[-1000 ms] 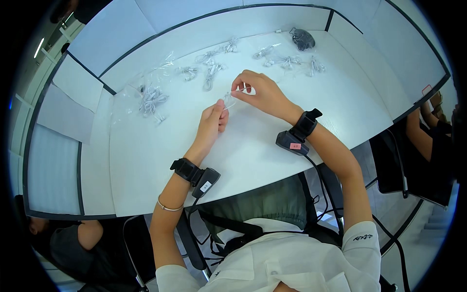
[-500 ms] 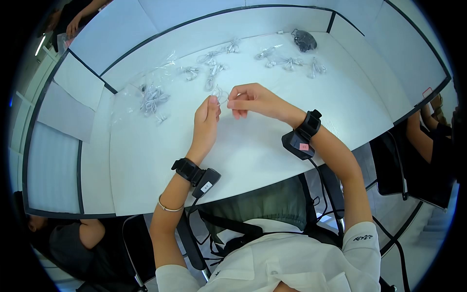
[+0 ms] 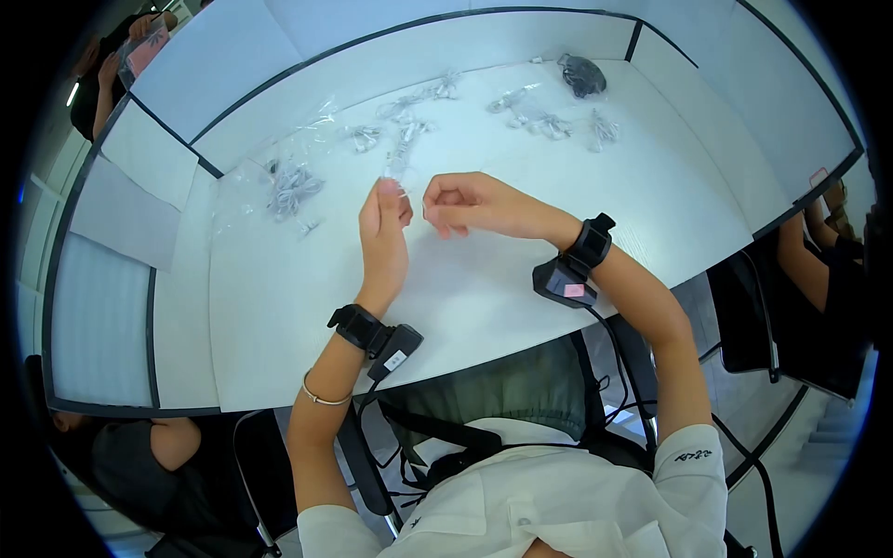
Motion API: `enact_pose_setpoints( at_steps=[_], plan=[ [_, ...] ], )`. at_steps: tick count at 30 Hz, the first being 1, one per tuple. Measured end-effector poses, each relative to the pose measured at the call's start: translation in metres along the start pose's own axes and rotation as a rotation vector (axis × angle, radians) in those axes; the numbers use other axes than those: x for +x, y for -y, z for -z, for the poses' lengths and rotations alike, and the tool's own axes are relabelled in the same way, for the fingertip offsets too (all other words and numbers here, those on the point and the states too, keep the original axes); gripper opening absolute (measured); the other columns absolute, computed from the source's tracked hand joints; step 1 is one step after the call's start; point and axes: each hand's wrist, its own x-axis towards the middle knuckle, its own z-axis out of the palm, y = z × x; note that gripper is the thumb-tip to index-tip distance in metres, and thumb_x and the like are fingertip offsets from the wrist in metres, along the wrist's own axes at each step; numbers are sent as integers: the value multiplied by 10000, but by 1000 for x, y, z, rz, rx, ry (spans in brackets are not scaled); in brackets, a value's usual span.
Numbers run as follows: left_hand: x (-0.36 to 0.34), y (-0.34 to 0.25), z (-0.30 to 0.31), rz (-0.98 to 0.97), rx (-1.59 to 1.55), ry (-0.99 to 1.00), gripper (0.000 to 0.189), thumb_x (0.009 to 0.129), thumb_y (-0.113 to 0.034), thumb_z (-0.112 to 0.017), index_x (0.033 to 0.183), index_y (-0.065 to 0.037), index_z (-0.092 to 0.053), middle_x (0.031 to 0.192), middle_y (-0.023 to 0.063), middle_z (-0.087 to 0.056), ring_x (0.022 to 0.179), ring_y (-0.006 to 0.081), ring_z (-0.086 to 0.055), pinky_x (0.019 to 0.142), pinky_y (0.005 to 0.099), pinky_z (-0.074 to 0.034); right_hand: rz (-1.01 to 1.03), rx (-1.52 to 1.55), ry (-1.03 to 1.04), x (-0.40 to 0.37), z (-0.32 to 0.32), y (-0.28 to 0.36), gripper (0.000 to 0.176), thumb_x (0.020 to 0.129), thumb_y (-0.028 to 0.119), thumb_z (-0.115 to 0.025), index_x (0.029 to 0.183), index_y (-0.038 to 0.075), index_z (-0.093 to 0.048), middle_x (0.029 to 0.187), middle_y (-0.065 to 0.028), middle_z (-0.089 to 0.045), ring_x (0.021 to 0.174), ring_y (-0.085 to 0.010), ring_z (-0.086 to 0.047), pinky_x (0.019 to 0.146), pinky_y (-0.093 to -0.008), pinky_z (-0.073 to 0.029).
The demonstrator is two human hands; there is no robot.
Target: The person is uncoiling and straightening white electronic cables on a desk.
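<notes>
The left hand (image 3: 384,216) was closed, with its thumb and fingers pinching a thin white cable (image 3: 398,175) above the desk (image 3: 484,288). The right hand (image 3: 467,206) was just beside it, apart, with its fingers curled in; because of blur I could not tell if it gripped some part of the cable. Beyond the hands, white cable bundles (image 3: 553,126) lay on the desk, a larger cable pile (image 3: 296,189) to the left, and a dark bundle (image 3: 582,76) near the back panel (image 3: 484,39).
</notes>
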Motion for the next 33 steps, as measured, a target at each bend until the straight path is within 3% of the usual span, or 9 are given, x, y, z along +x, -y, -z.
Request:
enact_pose_setpoints(
  at_steps=[3,6,10,16,19,22,23,26,33],
  plan=[
    [6,7,4,40,-119,-99,376,978,-363,-361,754,-61,-383,652,-27,-286,583,75,-277,538,233,-275,63,-705,-92,-8,7,-8,172,820,265,-581,899,113,-571,671,-38,-553,590,-185,-532,566,-315,-411],
    [13,15,14,80,-209,-199,381,970,-358,-385,708,-86,-335,635,-25,-263,552,85,-264,527,240,-267,129,-916,-198,-6,17,-30,140,814,235,-572,887,114,-571,661,-53,-560,614,-229,-549,562,-340,-415],
    [18,17,22,81,-252,-264,400,962,-365,-404,679,-102,-297,625,-22,-261,547,92,-265,524,246,-259,-31,-1088,-540,-7,41,-24,100,797,193,-555,816,101,-590,680,-117,-621,634,-309,-607,585,-407,-466],
    [17,14,22,73,-284,-268,391,968,-342,-407,685,-108,-272,636,-21,-253,554,90,-254,525,244,-256,-173,-1245,-848,-27,99,-48,126,826,196,-528,805,102,-608,633,-127,-611,618,-313,-604,562,-430,-463],
    [16,17,20,68,-265,-252,406,961,-372,-410,681,-105,-286,631,-23,-256,549,90,-256,518,243,-254,-102,-1106,-1031,-36,121,-49,174,856,208,-518,846,77,-633,643,-111,-622,595,-261,-618,544,-389,-469],
    [16,16,18,69,-238,-235,422,955,-399,-412,677,-103,-300,626,-24,-261,544,89,-257,511,242,-253,124,-442,-1048,-43,136,-32,256,906,238,-494,901,25,-637,694,-74,-634,594,-180,-614,531,-327,-471],
    [15,15,17,76,-231,-230,422,955,-402,-412,678,-103,-302,626,-25,-261,544,88,-256,510,241,-253,263,-268,-1123,-38,135,-28,312,936,253,-468,914,-14,-628,769,-52,-627,661,-122,-593,592,-268,-468],
    [14,14,15,94,-237,-237,425,954,-406,-412,678,-102,-302,626,-26,-258,544,87,-249,510,239,-251,512,-177,-1073,-28,105,6,353,957,268,-431,892,-20,-625,829,-65,-631,745,-138,-599,676,-267,-465],
    [17,19,21,86,-251,-266,420,953,-399,-419,680,-111,-281,627,-26,-253,545,87,-242,515,241,-246,330,-68,-485,-33,77,22,538,969,395,-337,802,-12,-647,702,-56,-571,621,-111,-505,583,-227,-393]
  ],
)
